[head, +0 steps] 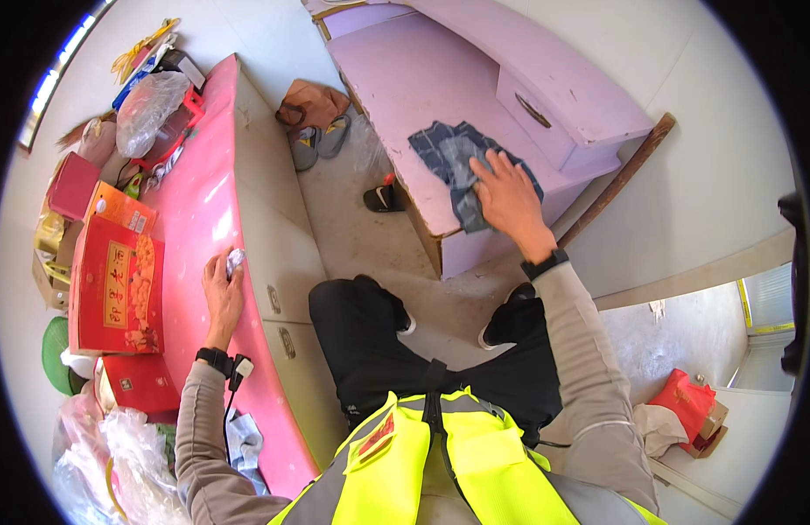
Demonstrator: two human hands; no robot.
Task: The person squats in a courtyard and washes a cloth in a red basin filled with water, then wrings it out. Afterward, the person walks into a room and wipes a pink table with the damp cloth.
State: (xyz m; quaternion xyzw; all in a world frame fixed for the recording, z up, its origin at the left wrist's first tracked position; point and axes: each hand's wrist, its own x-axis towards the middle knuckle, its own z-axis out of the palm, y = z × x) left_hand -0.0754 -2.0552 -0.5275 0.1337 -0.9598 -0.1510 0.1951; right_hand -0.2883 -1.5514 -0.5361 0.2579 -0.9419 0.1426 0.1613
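My right hand (pixel 510 200) lies spread on a dark blue checked cloth (pixel 454 157), on the low shelf of a chipped, pale purple wooden unit (pixel 411 72). The cloth is crumpled, and part of it shows beyond my fingers. At the left, my left hand (pixel 222 295) holds a small crumpled whitish wad (pixel 235 261) between thumb and fingers, over the edge of a cabinet top with a pink cover (pixel 208 197). The purple unit has a drawer with a dark handle (pixel 533 110).
Red cardboard boxes (pixel 119 289), plastic bags (pixel 139 453) and a grey cloth (pixel 246 446) lie along the pink-covered top. Grey slippers (pixel 332 136) and a black slide sandal (pixel 384 198) rest on the floor. A wooden pole (pixel 618 177) leans beside the purple unit.
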